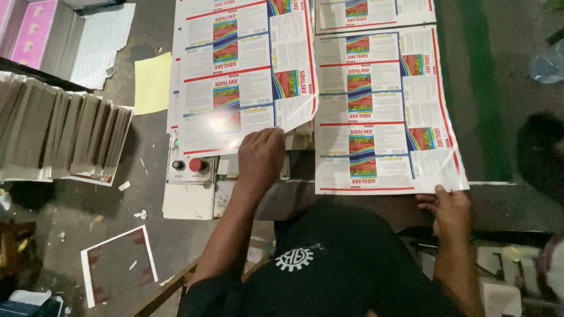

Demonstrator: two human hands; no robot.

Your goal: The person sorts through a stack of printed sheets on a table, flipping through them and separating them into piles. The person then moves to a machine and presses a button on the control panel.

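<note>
Two glossy printed sheets with red, green and blue label panels lie before me. My left hand presses on the near edge of the left printed sheet, whose right corner curls up. My right hand pinches the near right corner of the right printed sheet, thumb on top. Both sheets rest on a work surface above a machine panel.
A control box with a red and a black button sits under the left sheet. Stacks of cut sheets stand at left, with a yellow paper and a pink stack behind. Scraps litter the floor.
</note>
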